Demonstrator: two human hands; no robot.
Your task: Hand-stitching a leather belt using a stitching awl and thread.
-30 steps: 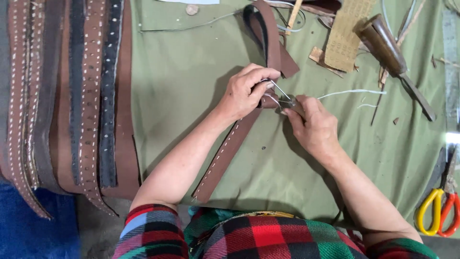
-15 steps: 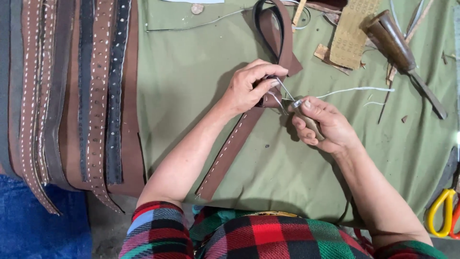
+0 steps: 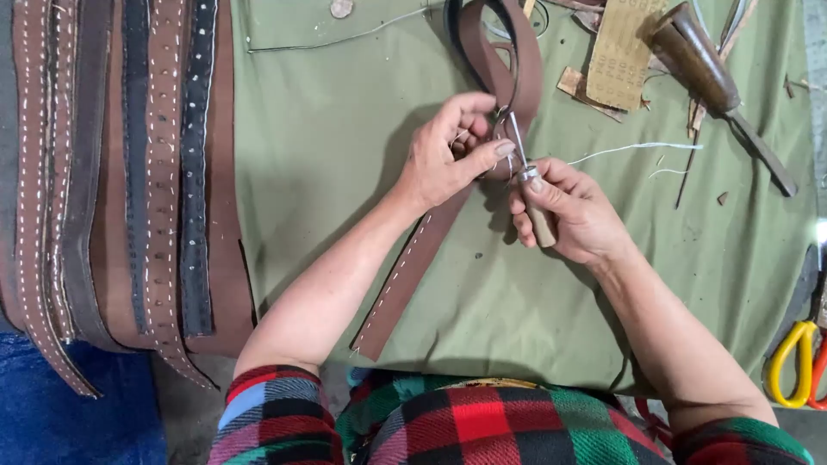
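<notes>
A brown leather belt with white stitching lies diagonally on the green cloth, its far end looped near the top. My left hand pinches the belt at the loop. My right hand grips a small awl with a wooden handle, its metal point raised against the belt by my left fingers. A white thread trails right from the spot where the two hands meet.
Several stitched leather belts lie side by side on the left. A wooden-handled tool, a tan perforated strip and leather scraps sit at the top right. Yellow and orange scissors lie at the right edge.
My right hand has closed on the awl handle and brought its point up to the belt. My left hand holds the belt loop as before. The view has shifted slightly.
</notes>
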